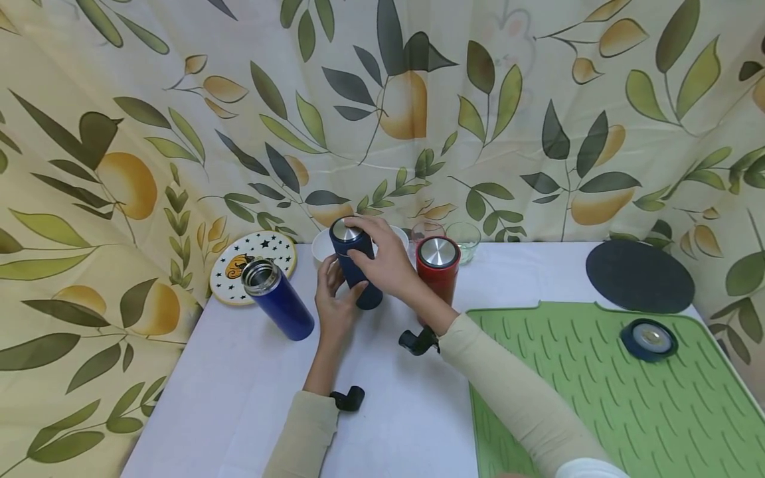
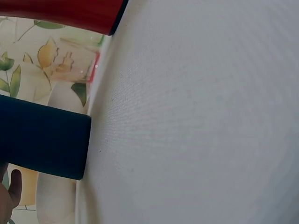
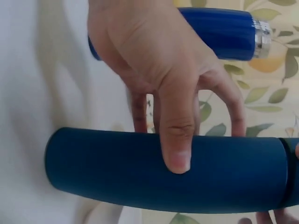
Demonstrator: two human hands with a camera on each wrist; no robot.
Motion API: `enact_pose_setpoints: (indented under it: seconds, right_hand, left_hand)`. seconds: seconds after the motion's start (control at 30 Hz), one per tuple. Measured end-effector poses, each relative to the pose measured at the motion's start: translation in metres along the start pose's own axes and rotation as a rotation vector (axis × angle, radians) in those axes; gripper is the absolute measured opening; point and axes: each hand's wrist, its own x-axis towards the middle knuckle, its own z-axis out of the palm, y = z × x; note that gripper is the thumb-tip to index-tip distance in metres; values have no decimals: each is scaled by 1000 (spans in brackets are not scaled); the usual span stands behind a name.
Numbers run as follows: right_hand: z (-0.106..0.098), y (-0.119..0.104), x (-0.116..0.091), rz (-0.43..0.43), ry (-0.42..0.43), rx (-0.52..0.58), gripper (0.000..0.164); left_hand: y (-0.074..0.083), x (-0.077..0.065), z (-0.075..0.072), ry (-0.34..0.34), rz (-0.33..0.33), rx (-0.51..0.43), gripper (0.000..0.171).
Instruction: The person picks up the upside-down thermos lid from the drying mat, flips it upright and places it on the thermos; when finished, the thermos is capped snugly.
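Observation:
A dark blue thermos flask [image 1: 352,267] stands upright on the white table. My left hand [image 1: 335,302] holds its body from the left; in the right wrist view the thumb of that left hand [image 3: 177,121] lies across the flask. From above, my right hand [image 1: 388,259] grips the flask's steel-topped lid [image 1: 346,230], which sits on the body. A shiny blue flask [image 1: 283,309] without a lid stands to the left, its steel mouth showing. Close on the right is a red flask [image 1: 439,275] with a steel-topped lid, partly behind my right forearm.
White bowls [image 1: 323,247] and clear glasses [image 1: 465,239] stand behind the flasks. A round star-patterned board [image 1: 271,249] lies at back left. On the right are a green ridged mat [image 1: 574,385], a dark blue round lid [image 1: 649,340] and a black disc [image 1: 639,275]. A patterned curtain hangs behind.

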Motion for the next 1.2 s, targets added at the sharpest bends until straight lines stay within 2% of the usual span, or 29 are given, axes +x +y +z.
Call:
enact_pose_setpoints:
  seconds: [0.1, 0.2, 0.3, 0.4, 0.47, 0.53, 0.7, 0.77, 0.87, 1.03, 1.2]
  right_hand:
    - [4, 3, 0, 30, 51, -62, 50]
    - [6, 6, -1, 49, 63, -94, 57]
    - [5, 7, -3, 31, 26, -54, 60]
    - [2, 6, -3, -1, -4, 7, 56]
    - [2, 6, -3, -21, 5, 13, 52]
    - [3, 5, -3, -24, 38, -11, 49]
    - [11, 4, -2, 11, 100, -118, 53]
    - [11, 5, -2, 25, 91, -131, 56]
    - [7, 5, -2, 27, 44, -90, 58]
    - [-3, 3, -1, -3, -40, -20, 52]
    - [4, 0, -2, -1, 40, -97, 49]
  left_hand:
    - [0, 0, 0, -1, 12, 0, 70]
    - [0, 0, 1, -1, 10, 0, 69]
    - [0, 0, 1, -3, 7, -11, 69]
    - [0, 0, 1, -3, 4, -23, 69]
    - [1, 0, 1, -6, 8, -28, 69]
    - [2, 1, 1, -8, 10, -28, 69]
    - [2, 1, 0, 5, 25, -37, 68]
    - [1, 1, -1, 4, 23, -39, 68]
    - [1, 2, 0, -12, 21, -34, 69]
    - [0, 2, 1, -8, 26, -22, 70]
    - [-1, 1, -1, -7, 33, -14, 69]
